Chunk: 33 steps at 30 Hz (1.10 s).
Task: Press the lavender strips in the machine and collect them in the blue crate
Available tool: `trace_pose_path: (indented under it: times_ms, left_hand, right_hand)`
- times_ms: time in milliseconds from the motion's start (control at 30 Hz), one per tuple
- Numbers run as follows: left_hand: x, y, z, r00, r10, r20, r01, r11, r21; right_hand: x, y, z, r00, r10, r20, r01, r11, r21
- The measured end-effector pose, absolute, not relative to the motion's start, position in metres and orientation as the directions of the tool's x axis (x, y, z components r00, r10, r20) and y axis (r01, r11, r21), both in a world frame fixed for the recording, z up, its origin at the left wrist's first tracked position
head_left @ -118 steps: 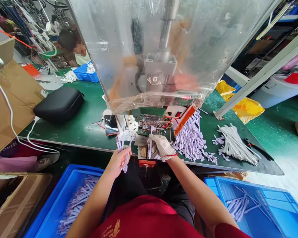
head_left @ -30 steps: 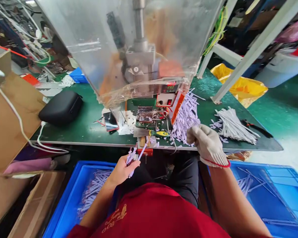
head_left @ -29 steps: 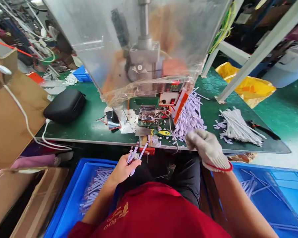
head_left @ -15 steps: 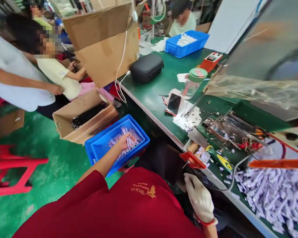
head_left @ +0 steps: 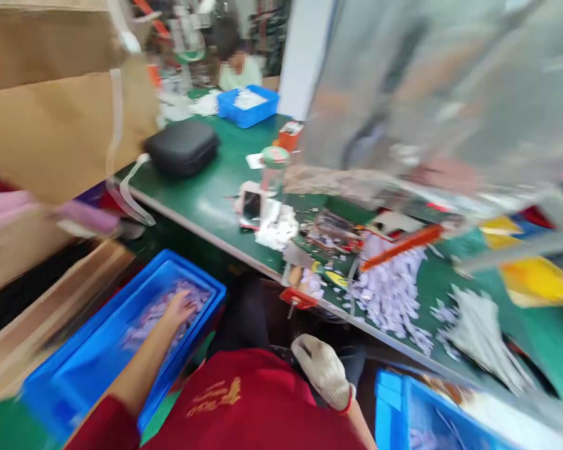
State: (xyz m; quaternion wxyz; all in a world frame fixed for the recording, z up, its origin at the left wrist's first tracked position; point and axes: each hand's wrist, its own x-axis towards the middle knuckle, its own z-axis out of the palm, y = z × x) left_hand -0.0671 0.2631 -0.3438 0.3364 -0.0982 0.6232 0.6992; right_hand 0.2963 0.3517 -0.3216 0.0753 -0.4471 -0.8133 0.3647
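My bare left hand (head_left: 182,307) reaches down into a long blue plastic bin (head_left: 82,369) at my left side. It touches a heap of small lilac strips (head_left: 143,325) there; its fingers are smeared by motion, so whether they grip any strips is unclear. My right hand (head_left: 318,365), in a white knit glove with a red cuff edge, rests low over my lap, below the bench edge. Its fingers are curled together, and what they hold, if anything, is hidden. Just above it, a red plate fixture (head_left: 299,298) sticks out from the bench edge.
On the green bench (head_left: 201,203) lie a phone (head_left: 252,207), a lidded jar (head_left: 274,169), a black case (head_left: 182,147) and a pile of lilac strips (head_left: 391,290). Another blue bin (head_left: 391,406) stands at lower right. Cardboard boxes (head_left: 56,125) stand left; a person (head_left: 239,69) sits across the bench.
My view has swung right, bringing the lower-right bin and more bench into sight. My left hand stays in the left bin among the strips; my gloved hand stays low by my lap.
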Motion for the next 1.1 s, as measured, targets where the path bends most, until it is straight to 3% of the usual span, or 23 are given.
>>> trace_pose_path:
  times_ms: [33,67,133,333,433,733,1100]
  left_hand:
    - [-0.073,0.264,-0.348,-0.711,0.339,-0.616,-0.631,0.080,0.772]
    - [-0.080,0.265,-0.355,-0.673,0.231,-0.703,-0.693,0.135,0.708]
    - [-0.093,0.272,-0.368,-0.646,0.232,-0.727,-0.709,0.169,0.684]
    - [-0.069,0.297,-0.361,-0.727,0.419,-0.544,-0.546,0.126,0.828]
    - [-0.040,0.316,-0.343,-0.726,0.508,-0.464,-0.473,0.123,0.873]
    - [0.015,0.343,-0.329,-0.668,0.683,-0.296,-0.306,0.110,0.946]
    - [0.042,0.355,-0.353,-0.584,0.729,-0.359,-0.298,0.219,0.929]
  right_hand:
    - [0.303,0.353,-0.310,-0.574,0.790,-0.213,0.671,0.305,-0.676]
    - [0.312,0.358,-0.297,-0.558,0.803,-0.210,0.663,0.279,-0.695]
    - [0.335,0.374,-0.270,-0.503,0.848,-0.167,0.647,0.241,-0.723]
    - [0.413,0.468,-0.224,-0.137,0.988,0.076,0.749,0.153,-0.645]
    - [0.426,0.518,-0.223,-0.106,0.983,0.151,0.797,0.175,-0.578]
    - [0.417,0.560,-0.230,-0.057,0.996,0.074,0.957,0.075,-0.280]
    - [0.376,0.550,-0.230,-0.046,0.999,0.014,0.986,0.048,-0.161]
